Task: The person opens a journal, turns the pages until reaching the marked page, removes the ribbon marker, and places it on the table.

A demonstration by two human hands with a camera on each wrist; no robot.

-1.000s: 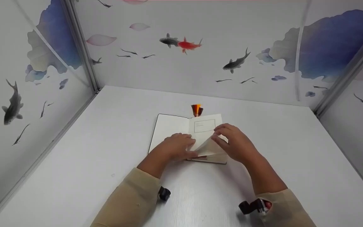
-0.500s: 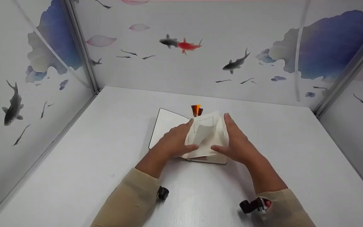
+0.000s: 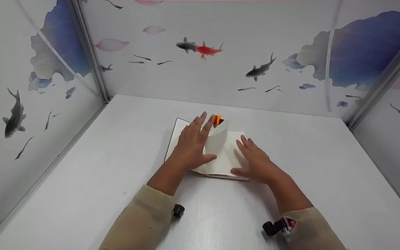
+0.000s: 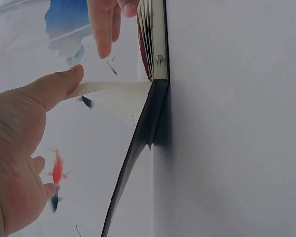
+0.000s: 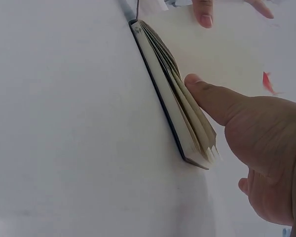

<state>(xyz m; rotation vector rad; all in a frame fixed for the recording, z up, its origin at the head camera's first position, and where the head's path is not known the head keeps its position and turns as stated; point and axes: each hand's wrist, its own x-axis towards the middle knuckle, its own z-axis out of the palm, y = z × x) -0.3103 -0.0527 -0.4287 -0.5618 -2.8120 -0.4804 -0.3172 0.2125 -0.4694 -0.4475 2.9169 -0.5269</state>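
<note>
A notebook [image 3: 233,156] with a dark cover lies spread on the white table. My left hand [image 3: 190,146], fingers straight and spread, is over its left half, beside a turned-up page [image 3: 217,139]. In the left wrist view that page [image 4: 106,87] stretches from the spine to the left thumb [image 4: 69,79]. My right hand [image 3: 258,165] lies along the right edge with straight fingers; in the right wrist view its thumb [image 5: 207,94] is at the notebook's edge, by the fanned page block [image 5: 180,103]. An orange and dark tassel [image 3: 218,121] shows behind the notebook, partly hidden by the left fingers.
The white table [image 3: 92,166] is enclosed by panels printed with fish and blue lotus leaves, such as the back panel [image 3: 200,80]. Each tan sleeve has a small black camera, the left camera [image 3: 178,210] and the right camera [image 3: 273,228].
A page has swung leftward from the right half, showing a blank page beneath. My left hand has moved forward and spread its fingers. My right hand has let go of the page and lowered.
</note>
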